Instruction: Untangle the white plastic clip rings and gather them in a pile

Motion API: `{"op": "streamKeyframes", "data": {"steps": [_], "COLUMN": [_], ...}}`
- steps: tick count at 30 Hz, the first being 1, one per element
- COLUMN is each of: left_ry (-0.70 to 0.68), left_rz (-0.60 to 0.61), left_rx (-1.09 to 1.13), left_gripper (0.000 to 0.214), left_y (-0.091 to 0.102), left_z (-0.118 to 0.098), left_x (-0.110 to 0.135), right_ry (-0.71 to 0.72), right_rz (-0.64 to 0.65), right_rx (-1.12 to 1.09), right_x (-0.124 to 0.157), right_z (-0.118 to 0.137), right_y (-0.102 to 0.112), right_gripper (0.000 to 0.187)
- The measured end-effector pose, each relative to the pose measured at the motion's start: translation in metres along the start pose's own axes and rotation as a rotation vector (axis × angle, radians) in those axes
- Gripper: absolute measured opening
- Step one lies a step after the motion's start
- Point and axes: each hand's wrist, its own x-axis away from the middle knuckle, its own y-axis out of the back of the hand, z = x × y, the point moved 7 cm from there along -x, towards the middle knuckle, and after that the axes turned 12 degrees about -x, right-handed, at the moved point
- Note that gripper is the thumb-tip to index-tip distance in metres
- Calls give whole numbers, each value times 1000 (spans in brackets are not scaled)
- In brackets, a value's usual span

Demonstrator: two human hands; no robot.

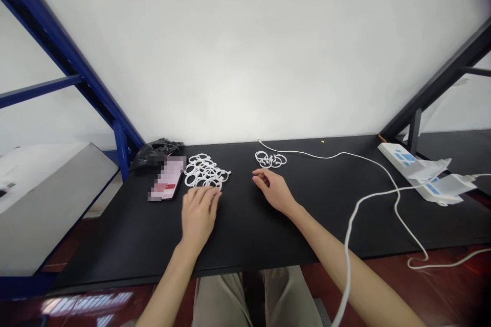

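My left hand [199, 212] lies flat on the black table [314, 214], fingers stretched out, its fingertips touching the near edge of a pile of several white plastic rings [205, 171]. My right hand [274, 189] rests on the table with fingers loosely curled and apart, holding nothing. Just beyond its fingertips lies a smaller cluster of white rings [270, 159].
A phone [166, 184] lies left of the big ring pile, with a crumpled black bag [155, 152] behind it. A white cable [368, 199] crosses the table's right side to a white power strip [420, 171]. A grey box [46, 199] stands at left beside a blue frame [95, 87].
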Motion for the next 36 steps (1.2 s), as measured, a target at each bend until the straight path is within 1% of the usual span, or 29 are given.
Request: {"op": "streamKeyframes", "data": {"steps": [2,5,9,12,14,18,19,21,23,25,28,33,36], "left_ry": [38,84,142,183,198,213,210,196,172,121,-16,-309,-382], "left_rz": [16,79,154,171,181,183,176,146,100,57,40,127,130], "left_rx": [-82,-157,-147,-106,-80,-42,-35,-29,-39,-58,-55,19,41], "left_gripper": [10,14,17,19,20,20,20,19,17,15,15,18,18], "left_y": [6,4,-6,-12,-14,-14,-13,-9,-3,3,6,-7,-18], "left_z": [18,34,44,49,51,52,52,50,45,35,11,-38,-59], "left_x": [9,16,20,22,23,24,24,22,19,16,12,10,5], "right_ry": [13,30,37,42,70,135,140,141,132,123,129,128,100], "right_rz": [14,31,34,25,-20,-202,-232,-248,-239,-236,-263,-273,-278], "right_rx": [32,61,71,103,193,499,567,677,741,763,775,802,792], "right_x": [0,1,1,1,0,-5,-8,-14,-19,-23,-28,-39,-43], "right_z": [-1,-1,-2,-5,-7,-7,-9,-12,-17,-20,-19,-17,-21], "right_y": [-1,-3,-2,0,5,19,21,22,21,20,20,19,21], "right_gripper": [20,18,17,16,17,21,24,28,28,26,26,22,17]}}
